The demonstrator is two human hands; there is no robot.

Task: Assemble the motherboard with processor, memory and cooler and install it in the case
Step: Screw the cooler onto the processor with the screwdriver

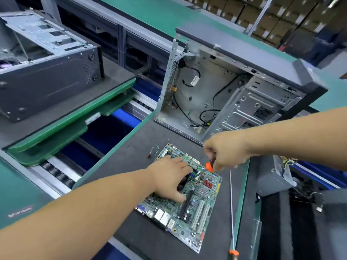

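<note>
A green motherboard (199, 209) lies flat on the dark mat (135, 152) in front of me. My left hand (169, 177) rests on the black cooler (181, 184) on the board, covering most of it. My right hand (225, 151) grips a screwdriver with an orange collar (209, 166), its tip pointing down at the board beside the cooler. The open grey case (234, 94) lies on its side behind the board, loose black cables inside.
A second long screwdriver (232, 212) lies on the mat to the right of the board. Another case (43, 72) sits on green pallets over the roller conveyor (56, 173) at the left. A small wired part (153, 152) lies by the board's far corner.
</note>
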